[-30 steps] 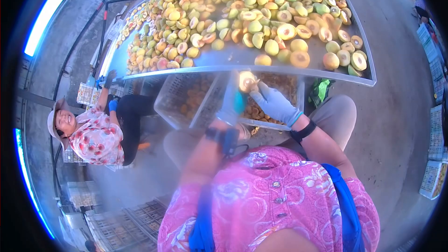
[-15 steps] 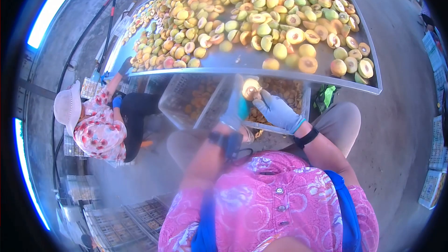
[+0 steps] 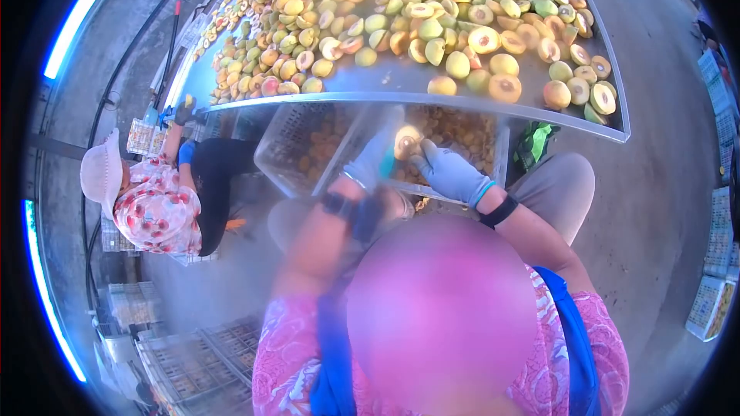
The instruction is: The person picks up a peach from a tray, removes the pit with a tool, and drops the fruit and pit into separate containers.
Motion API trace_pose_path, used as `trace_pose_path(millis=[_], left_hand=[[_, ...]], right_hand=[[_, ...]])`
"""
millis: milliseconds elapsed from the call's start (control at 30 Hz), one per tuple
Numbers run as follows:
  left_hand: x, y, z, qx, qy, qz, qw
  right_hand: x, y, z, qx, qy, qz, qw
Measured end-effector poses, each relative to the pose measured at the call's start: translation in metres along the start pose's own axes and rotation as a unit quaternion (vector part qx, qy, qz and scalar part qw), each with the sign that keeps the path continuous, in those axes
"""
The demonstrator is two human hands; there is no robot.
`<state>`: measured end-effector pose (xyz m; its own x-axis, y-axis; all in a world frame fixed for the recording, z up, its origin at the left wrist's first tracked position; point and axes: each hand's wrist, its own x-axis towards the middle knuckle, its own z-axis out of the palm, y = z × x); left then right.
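Note:
My left hand (image 3: 370, 160), in a pale glove and blurred, is closed on a cut fruit half (image 3: 407, 142), cut face up. Something teal shows beside its fingers, too smeared to name. The gloved fingers of my right hand (image 3: 453, 176) are pinched together at the fruit's right edge; what they grip is too small to make out. Both hands are over a crate (image 3: 502, 156) of cut fruit pieces, just below the near edge of a metal table (image 3: 354, 98). Many halved yellow and green fruits (image 3: 455, 38) are spread on the table.
Left of my hands is a second crate (image 3: 266, 156) with fruit pieces. A co-worker in a pale hat (image 3: 102, 173) sits at the left, a gloved hand at the table's corner. Stacked crates (image 3: 196, 370) are at the lower left, and more crates (image 3: 711, 304) line the right side.
The view has shifted slightly, and a blurred pink shape now covers the middle of my torso. My hands remain together at the fruit half. The co-worker's hand has moved slightly off the table edge.

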<state>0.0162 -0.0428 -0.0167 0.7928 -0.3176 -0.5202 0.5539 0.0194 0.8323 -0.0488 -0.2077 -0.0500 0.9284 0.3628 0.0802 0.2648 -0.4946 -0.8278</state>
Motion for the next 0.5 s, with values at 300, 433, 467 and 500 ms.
trace_pose_path(millis=[300,433,467,500], left_hand=[[-0.011,0.026,-0.002,0.237,-0.114,0.059,0.963],[0.006,-0.020,0.011,-0.091,0.020,0.224,0.970],[0.009,-0.024,0.010,-0.071,0.033,0.279,0.957],[0.008,-0.021,0.016,-0.051,0.045,0.334,0.940]], right_hand=[[0.009,-0.013,-0.003,0.145,0.089,0.014,0.985],[0.014,-0.016,0.007,0.253,0.088,0.032,0.963],[0.011,-0.017,0.010,0.256,0.086,0.035,0.962],[0.009,-0.023,0.005,0.326,0.042,0.083,0.941]])
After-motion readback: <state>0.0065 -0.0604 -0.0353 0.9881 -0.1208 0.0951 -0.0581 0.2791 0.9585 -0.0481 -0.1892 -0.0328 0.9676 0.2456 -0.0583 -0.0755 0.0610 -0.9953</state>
